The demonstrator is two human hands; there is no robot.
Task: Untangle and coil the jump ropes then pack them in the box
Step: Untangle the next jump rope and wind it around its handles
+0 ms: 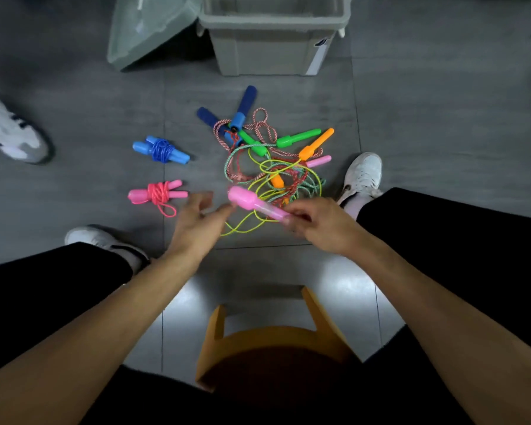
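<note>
**Pink handle lifted from the tangle of jump ropes**

At the middle of the frame the right hand [316,223] pinches the narrow end of a pale pink handle [255,204] between its fingertips and thumb, holding it above the floor [442,118]. The handle's thick end points toward the left hand [196,222], whose fingers are spread and relaxed; its fingertips lie just beside that thick end, but motion blur hides whether they touch it. A yellow-green cord [242,223] runs from under the handle back into the pile.

The tangled pile [273,161] lies just above the hands, in the centre of the frame: two dark blue foam handles, two green handles, orange handles, a second pale pink handle and several twisted and plain cords knotted together.

To the left of the pile, well apart from it, two ropes lie coiled on the floor: a blue bundle [161,149] in the middle left, and a pink bundle [157,194] below it, each with the cord wound round its paired handles.

At the top centre stands a grey plastic box [270,47], open, with its lid [147,32] leaning against its left side. A white label [318,56] on the box's right corner carries print too small to read.

A yellow stool [276,338] shows at the bottom centre, between the person's dark-trousered legs and white shoes.
</note>
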